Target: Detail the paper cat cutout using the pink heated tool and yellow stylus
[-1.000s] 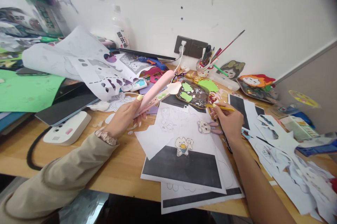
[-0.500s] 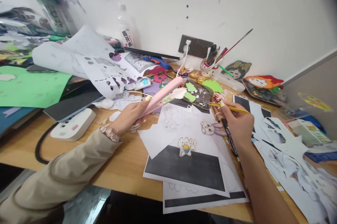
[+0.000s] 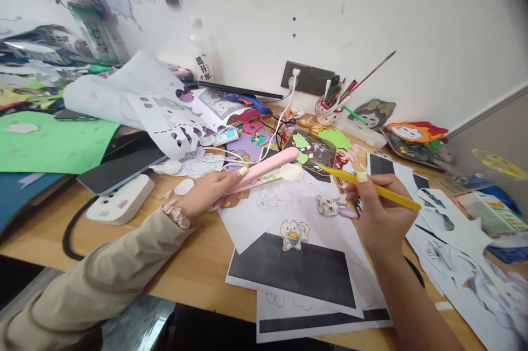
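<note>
While the left hand [image 3: 206, 199] clasps the pink iron [image 3: 264, 170], the right hand's [image 3: 377, 213] grip pinches yellow tweezers [image 3: 367, 185].

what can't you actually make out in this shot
Head view:
- Cream piece in the pink flat iron, held by the left hand: too small to identify.
- Right hand grips yellow tweezers; fingers hide the grip.
- Wall posters: blurred at the edge.

We held a long pink clamp-shaped tool [image 3: 264, 170] in our left hand [image 3: 205, 197], lying low and nearly level over the white papers, its white cord trailing back toward the wall. Its tip pinched a pale cutout [image 3: 290, 173]. Our right hand [image 3: 377, 210] gripped yellow tweezers [image 3: 367, 186], tip pointing left.
</note>
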A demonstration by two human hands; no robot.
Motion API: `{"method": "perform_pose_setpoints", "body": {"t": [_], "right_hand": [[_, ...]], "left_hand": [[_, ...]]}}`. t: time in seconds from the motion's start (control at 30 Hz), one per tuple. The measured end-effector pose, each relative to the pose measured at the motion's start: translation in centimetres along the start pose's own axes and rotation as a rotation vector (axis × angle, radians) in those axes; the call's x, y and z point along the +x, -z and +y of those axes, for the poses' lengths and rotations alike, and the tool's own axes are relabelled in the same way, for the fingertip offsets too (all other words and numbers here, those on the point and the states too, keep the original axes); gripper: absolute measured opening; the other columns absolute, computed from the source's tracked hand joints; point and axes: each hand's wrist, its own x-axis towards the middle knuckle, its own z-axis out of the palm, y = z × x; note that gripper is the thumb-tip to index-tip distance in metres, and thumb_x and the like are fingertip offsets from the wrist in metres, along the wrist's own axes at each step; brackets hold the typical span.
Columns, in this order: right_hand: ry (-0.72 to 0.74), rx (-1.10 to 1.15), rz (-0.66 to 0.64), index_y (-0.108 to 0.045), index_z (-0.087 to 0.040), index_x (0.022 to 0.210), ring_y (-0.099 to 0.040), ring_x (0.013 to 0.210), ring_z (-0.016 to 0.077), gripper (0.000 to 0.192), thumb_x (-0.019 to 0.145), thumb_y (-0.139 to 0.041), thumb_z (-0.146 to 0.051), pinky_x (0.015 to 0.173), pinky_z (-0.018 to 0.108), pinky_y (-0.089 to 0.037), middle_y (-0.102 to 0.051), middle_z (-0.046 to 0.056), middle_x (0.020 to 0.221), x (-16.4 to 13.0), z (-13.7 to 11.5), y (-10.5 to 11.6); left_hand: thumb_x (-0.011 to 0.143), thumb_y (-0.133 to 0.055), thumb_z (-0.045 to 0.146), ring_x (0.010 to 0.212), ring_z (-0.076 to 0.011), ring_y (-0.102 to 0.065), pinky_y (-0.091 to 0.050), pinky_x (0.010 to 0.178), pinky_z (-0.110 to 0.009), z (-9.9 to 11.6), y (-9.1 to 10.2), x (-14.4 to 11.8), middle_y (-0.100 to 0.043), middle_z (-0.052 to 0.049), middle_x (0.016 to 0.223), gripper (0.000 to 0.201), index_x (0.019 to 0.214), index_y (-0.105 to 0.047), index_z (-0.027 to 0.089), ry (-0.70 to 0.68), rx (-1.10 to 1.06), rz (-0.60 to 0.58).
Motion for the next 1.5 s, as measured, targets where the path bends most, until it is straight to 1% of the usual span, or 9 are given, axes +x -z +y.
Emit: {"method": "perform_pose_setpoints", "body": {"t": [0.1,0.27,0.37,0.57,0.8,0.9,1.03,1.1,1.5], "right_hand": [[0.141,-0.125,-0.127,-0.053,-0.017,0.073,-0.055,0.049,0.0112,0.005,0.068,-0.056,-0.018,0.047,0.025,-0.046,-0.057,-0.002,0.059,-1.5,-0.3,-0.3],[0.687,-0.530,-0.275,-0.053,-0.018,0.081,-0.058,0.063,0.0124,0.019,0.064,-0.057,-0.008,0.059,0.024,-0.046,-0.060,0.000,0.067,-2.9,-0.4,-0.6],[0.859,-0.566,-0.374,-0.048,-0.018,0.085,-0.057,0.063,0.0119,0.024,0.066,-0.056,-0.006,0.058,0.023,-0.046,-0.059,0.000,0.067,-3.1,-0.3,-1.0],[0.879,-0.542,-0.587,-0.041,-0.016,0.087,-0.053,0.060,0.0111,0.024,0.069,-0.050,-0.003,0.053,0.023,-0.043,-0.055,0.001,0.064,-3.1,0.1,-1.6],[0.839,-0.615,-0.657,-0.041,-0.016,0.083,-0.051,0.062,0.0110,0.018,0.070,-0.048,-0.005,0.055,0.022,-0.041,-0.053,0.001,0.066,-3.2,0.6,-1.6],[0.799,-0.647,-0.633,-0.042,-0.017,0.082,-0.051,0.060,0.0103,0.014,0.072,-0.048,-0.008,0.055,0.022,-0.040,-0.054,0.001,0.067,-3.2,0.5,-1.6],[0.731,-0.696,-0.411,-0.044,-0.017,0.087,-0.052,0.060,0.0106,0.014,0.073,-0.049,-0.015,0.055,0.022,-0.041,-0.054,0.001,0.070,-3.1,0.3,-1.4],[0.724,-0.718,-0.350,-0.044,-0.018,0.088,-0.052,0.060,0.0109,0.016,0.073,-0.048,-0.016,0.054,0.023,-0.041,-0.054,0.001,0.071,-3.0,0.3,-1.3],[0.850,-0.706,-0.560,-0.040,-0.017,0.088,-0.049,0.059,0.0108,0.016,0.074,-0.046,-0.010,0.056,0.022,-0.039,-0.052,0.000,0.066,-2.7,0.9,-1.3]], "left_hand": [[0.076,-0.024,0.054,0.033,-0.0061,-0.035,-0.025,0.037,-0.020,-0.2,0.0,0.0,-0.045,0.001,0.039,0.055,0.054,-0.055,0.014,-0.009,0.061,-0.029],[0.076,-0.022,0.056,0.034,-0.0065,-0.037,-0.026,0.040,-0.020,0.1,0.0,0.0,-0.044,0.002,0.038,0.057,0.049,-0.052,0.015,0.014,0.159,-0.021],[0.076,-0.021,0.056,0.038,-0.0077,-0.038,-0.026,0.042,-0.021,0.1,-0.1,0.0,-0.045,0.002,0.039,0.057,0.045,-0.047,0.015,0.008,0.217,0.018],[0.075,-0.019,0.058,0.043,-0.0108,-0.041,-0.025,0.046,-0.022,-0.2,-0.2,0.2,-0.046,0.001,0.043,0.056,0.046,-0.044,0.016,0.007,0.298,0.077],[0.073,-0.021,0.060,0.041,-0.0114,-0.040,-0.023,0.044,-0.023,-0.5,-0.5,0.3,-0.042,0.001,0.039,0.056,0.042,-0.040,0.016,0.050,0.349,0.137],[0.073,-0.021,0.060,0.041,-0.0118,-0.041,-0.023,0.044,-0.023,-0.5,-0.5,0.3,-0.045,0.000,0.040,0.056,0.044,-0.043,0.016,0.066,0.330,0.129],[0.074,-0.020,0.058,0.040,-0.0109,-0.039,-0.023,0.043,-0.022,-0.4,-0.2,0.2,-0.044,0.001,0.039,0.055,0.045,-0.042,0.016,0.054,0.278,0.122],[0.074,-0.020,0.058,0.040,-0.0106,-0.038,-0.023,0.043,-0.022,-0.2,-0.1,0.1,-0.042,0.001,0.038,0.054,0.045,-0.041,0.017,0.038,0.269,0.125],[0.073,-0.021,0.059,0.039,-0.0095,-0.036,-0.023,0.044,-0.022,0.2,-0.2,-0.1,-0.040,0.002,0.036,0.056,0.043,-0.040,0.017,0.045,0.263,0.113]]}}
